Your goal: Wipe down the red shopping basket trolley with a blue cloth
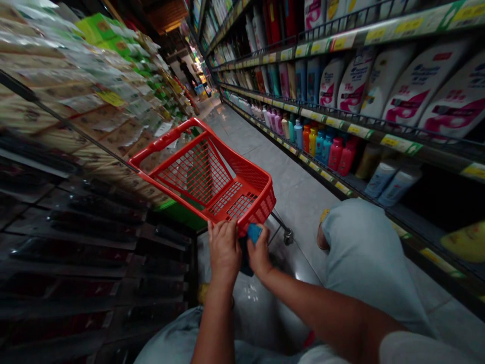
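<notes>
In a shop aisle (pixel 288 177), the left hand (pixel 223 250) is gripping a red cart (pixel 267 201) while the right hand (pixel 259 255) is clasping a blue item (pixel 254 232) against its near end, handling apparently under way.

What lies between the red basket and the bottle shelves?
Head view: grey floor between basket and shelves, with a caster wheel and a foot toward the near end.

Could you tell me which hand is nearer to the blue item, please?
The right hand, which grips the blue item; the left hand is to its left, on the rim of the red cart.
</notes>
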A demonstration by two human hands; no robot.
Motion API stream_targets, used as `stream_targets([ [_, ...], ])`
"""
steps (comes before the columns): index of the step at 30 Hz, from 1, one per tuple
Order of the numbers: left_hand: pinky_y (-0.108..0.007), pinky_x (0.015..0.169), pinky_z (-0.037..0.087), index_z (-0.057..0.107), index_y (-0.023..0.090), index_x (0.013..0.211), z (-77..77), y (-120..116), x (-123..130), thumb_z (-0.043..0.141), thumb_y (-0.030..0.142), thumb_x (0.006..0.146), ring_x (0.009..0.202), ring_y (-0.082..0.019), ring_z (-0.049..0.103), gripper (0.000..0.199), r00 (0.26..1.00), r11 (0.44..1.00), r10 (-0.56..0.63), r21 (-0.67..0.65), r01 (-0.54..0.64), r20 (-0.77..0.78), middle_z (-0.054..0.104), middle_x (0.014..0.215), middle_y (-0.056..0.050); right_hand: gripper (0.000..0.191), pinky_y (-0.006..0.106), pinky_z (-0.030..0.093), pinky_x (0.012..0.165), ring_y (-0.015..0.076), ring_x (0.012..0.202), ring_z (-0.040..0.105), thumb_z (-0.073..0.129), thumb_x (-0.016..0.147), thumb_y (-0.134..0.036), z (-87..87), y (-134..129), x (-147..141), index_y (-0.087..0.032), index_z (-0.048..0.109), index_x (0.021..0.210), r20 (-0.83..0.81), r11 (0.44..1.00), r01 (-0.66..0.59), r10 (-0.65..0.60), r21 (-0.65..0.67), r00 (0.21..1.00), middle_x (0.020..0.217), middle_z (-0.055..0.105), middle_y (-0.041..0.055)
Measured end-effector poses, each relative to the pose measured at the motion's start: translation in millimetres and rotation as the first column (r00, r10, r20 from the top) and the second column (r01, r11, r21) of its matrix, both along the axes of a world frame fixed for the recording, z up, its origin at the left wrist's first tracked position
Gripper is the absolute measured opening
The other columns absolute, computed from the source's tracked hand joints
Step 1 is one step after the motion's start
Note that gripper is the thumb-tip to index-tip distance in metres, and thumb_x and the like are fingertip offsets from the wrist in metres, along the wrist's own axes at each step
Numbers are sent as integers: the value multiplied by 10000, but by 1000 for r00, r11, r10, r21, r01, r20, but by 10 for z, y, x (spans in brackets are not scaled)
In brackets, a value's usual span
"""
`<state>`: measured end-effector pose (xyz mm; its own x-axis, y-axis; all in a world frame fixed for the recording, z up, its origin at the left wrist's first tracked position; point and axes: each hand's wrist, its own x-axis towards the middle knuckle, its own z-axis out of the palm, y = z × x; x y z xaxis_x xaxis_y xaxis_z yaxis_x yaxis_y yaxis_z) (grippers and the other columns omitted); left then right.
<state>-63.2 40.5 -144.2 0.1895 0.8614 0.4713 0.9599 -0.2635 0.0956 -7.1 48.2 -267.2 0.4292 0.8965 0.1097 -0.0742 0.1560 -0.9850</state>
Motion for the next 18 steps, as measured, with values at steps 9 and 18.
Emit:
stream_targets([
  [9,-615,1248,183,539,210,1386,-38,21,331,421,205,950,1231,-255,579,452,995,994,-87,-63,90,52,697,1244,-105,430,469,442,1061,247,1188,513,485,813,-183,380,241,592,-229,455,1239,158,976,16,-52,217,986,1256,506,121],
  [18,-573,1223,261,677,258,1182,310,545,-413,433,440,993,1237,-261,572,359,984,987,-159,23,161,-82,696,1227,-75,465,465,431,1090,245,1214,527,470,810,-139,462,442,773,-206,441,1269,192,990,67,-91,124,977,1253,531,137],
])
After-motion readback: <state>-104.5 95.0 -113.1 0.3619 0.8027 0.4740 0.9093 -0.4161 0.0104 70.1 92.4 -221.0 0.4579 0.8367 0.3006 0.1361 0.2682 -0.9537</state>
